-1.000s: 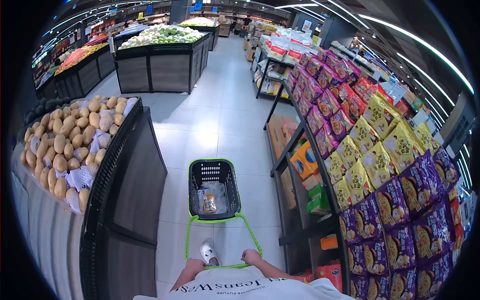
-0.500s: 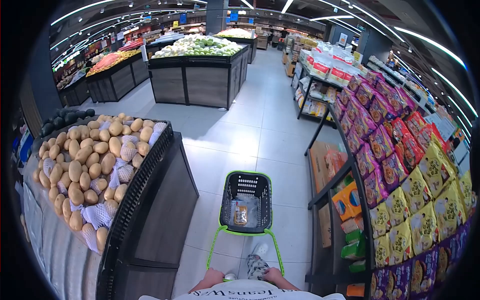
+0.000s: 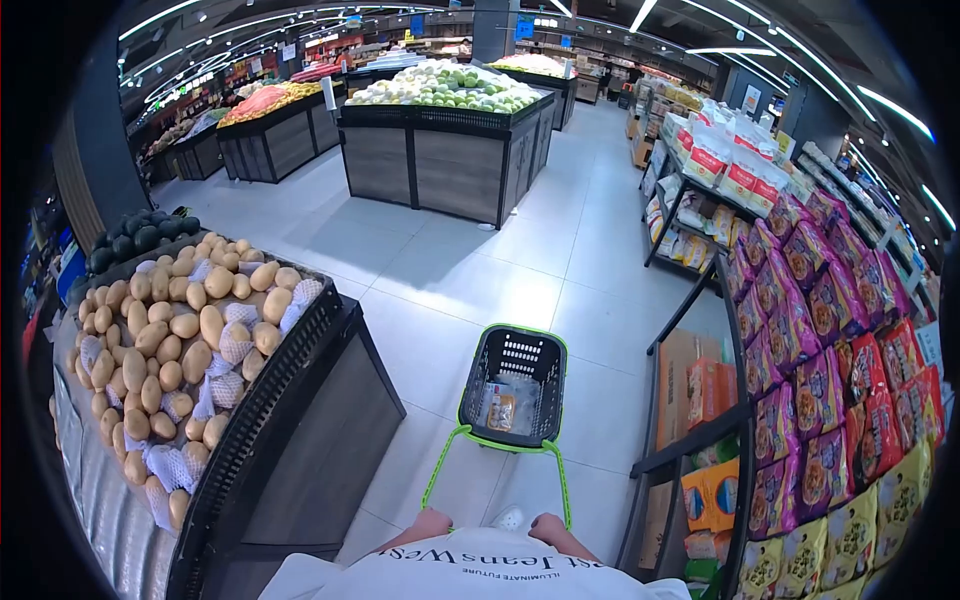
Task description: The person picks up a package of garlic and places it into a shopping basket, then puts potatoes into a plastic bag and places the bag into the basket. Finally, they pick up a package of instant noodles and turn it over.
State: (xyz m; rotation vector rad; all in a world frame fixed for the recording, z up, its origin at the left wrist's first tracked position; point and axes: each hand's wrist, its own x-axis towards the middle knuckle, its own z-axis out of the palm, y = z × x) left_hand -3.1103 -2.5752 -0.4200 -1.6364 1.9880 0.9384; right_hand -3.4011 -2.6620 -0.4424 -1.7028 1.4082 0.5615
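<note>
A black rolling shopping basket with green trim [image 3: 548, 400] stands on the floor in front of me. Its green handle [image 3: 562, 485] reaches back toward my body. My left hand [image 3: 432, 522] is closed around the handle's left end, and my right hand [image 3: 548, 527] is closed around its right end. Inside the basket, near its left side, lies a small pack with an orange-brown label [image 3: 501, 411] beside clear plastic packaging [image 3: 523, 390]. The crossbar between my hands is mostly hidden by my white shirt.
A potato stand [image 3: 330, 400] borders the left, some potatoes in white foam nets. Shelving with purple, red and yellow snack-like bags [image 3: 815, 390] lines the right. Ahead, a stand of green and white produce [image 3: 455, 165] sits left of the tiled aisle [image 3: 600, 235].
I have moved forward with the basket, and the view has turned left. The potato stand and right-hand bags are closer. Both hands keep their hold on the handle.
</note>
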